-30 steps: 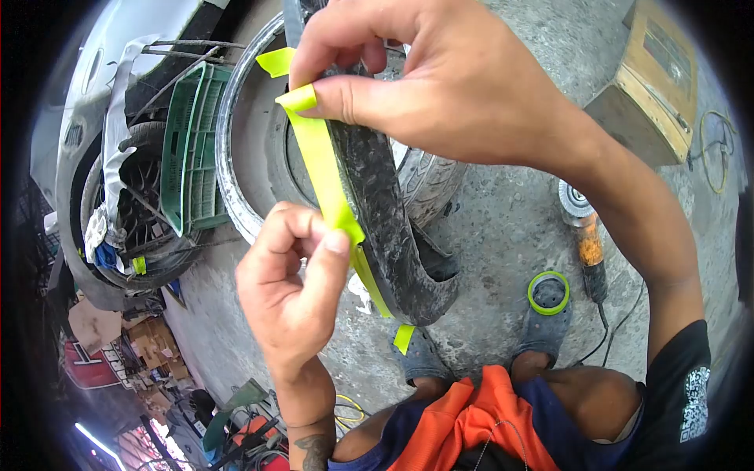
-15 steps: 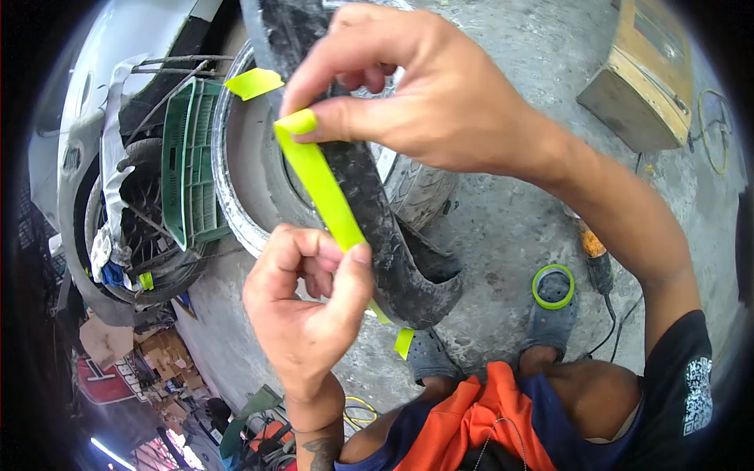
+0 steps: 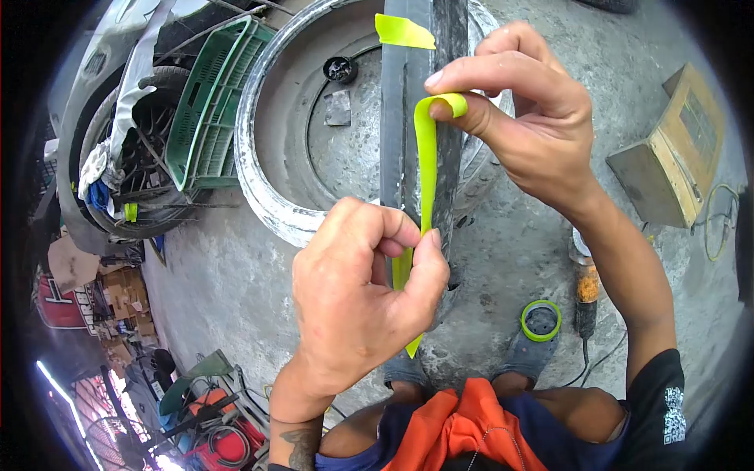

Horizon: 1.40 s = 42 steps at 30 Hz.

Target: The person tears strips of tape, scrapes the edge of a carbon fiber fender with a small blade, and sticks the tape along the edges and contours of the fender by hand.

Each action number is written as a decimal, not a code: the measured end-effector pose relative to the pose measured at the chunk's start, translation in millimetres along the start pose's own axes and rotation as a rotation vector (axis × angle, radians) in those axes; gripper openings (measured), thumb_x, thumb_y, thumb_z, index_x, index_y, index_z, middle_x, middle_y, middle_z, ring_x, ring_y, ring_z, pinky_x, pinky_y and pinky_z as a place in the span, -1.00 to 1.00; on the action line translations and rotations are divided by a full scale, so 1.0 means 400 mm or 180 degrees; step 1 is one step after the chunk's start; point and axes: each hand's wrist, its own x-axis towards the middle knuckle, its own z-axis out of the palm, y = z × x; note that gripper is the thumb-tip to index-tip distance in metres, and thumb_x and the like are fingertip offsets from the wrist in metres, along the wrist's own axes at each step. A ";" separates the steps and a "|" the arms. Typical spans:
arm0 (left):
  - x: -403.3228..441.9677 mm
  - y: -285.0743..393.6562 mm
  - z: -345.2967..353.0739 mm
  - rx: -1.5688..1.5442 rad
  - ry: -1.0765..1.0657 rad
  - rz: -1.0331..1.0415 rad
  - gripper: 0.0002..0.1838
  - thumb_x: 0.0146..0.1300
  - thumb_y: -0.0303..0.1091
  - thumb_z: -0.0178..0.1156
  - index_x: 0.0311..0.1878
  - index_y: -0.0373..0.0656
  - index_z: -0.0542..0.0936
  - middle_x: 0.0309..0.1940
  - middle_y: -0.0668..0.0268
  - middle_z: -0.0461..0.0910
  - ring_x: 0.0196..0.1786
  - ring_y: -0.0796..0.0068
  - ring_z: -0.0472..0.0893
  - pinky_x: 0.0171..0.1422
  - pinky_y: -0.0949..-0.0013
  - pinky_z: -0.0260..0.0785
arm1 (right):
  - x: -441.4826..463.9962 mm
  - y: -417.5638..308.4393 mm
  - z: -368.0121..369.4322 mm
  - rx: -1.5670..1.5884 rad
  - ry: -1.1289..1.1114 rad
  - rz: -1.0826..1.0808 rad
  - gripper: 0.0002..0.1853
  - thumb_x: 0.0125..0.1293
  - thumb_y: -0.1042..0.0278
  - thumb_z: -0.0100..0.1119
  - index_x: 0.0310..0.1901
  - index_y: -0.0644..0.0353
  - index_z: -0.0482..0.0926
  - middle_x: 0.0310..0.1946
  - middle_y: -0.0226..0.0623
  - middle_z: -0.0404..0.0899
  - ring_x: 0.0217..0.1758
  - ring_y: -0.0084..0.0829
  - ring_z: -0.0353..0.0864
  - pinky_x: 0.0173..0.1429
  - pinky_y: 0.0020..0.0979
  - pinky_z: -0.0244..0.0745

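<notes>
A strip of yellow-green masking tape (image 3: 426, 169) is stretched along a long dark scuffed part (image 3: 397, 94) that stands nearly upright in the view. My right hand (image 3: 542, 125) pinches the strip's curled upper end between thumb and index finger. Lower down, my left hand (image 3: 365, 290) pinches the same strip, and its tail hangs below the fingers. How much of the strip touches the part I cannot tell. A shorter tape piece (image 3: 404, 31) sticks across the part near the top. A green tape roll (image 3: 524, 314) rests over the toe of my right clog.
Behind the part, a large tire (image 3: 263, 188) lies flat, with a small black cup (image 3: 340, 71) inside it. A green crate (image 3: 179, 153) leans at the left. A corded power tool (image 3: 587, 286) lies on the floor near a wooden box (image 3: 652, 169) at the right.
The dark part has swung from slanted to nearly upright in view. Both hands have shifted right with the tape strip, still pinching it; the strip now hangs more vertically.
</notes>
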 end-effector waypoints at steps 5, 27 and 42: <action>0.004 0.003 0.001 -0.0053 -0.0026 -0.0052 -0.80 0.10 -0.53 0.45 -0.44 -0.22 0.55 -0.53 0.46 0.49 -0.62 0.81 0.33 -0.54 0.61 0.07 | 0.001 0.012 0.004 -0.0029 0.0029 -0.0095 -0.75 0.20 0.48 0.55 -0.07 0.19 0.78 -0.24 -0.46 0.53 -0.22 -0.63 0.48 -0.09 -0.58 0.43; 0.003 0.007 0.007 0.0217 -0.0035 -0.0151 -0.80 0.13 -0.52 0.43 -0.42 -0.19 0.53 -0.54 0.53 0.47 -0.55 0.84 0.32 -0.48 0.64 0.09 | 0.005 0.033 0.028 0.0582 0.0548 -0.0516 -0.77 0.16 0.53 0.57 -0.14 0.13 0.79 -0.36 -0.46 0.52 -0.30 -0.58 0.46 -0.23 -0.53 0.37; 0.001 0.003 0.010 0.0183 -0.0051 -0.0192 -0.79 0.14 -0.53 0.42 -0.42 -0.19 0.52 -0.53 0.54 0.48 -0.55 0.85 0.32 -0.47 0.65 0.10 | 0.005 0.007 0.016 0.0263 0.0408 -0.0308 -0.85 0.19 0.54 0.52 -0.20 0.17 0.77 -0.35 -0.42 0.60 -0.27 -0.52 0.52 -0.18 -0.47 0.42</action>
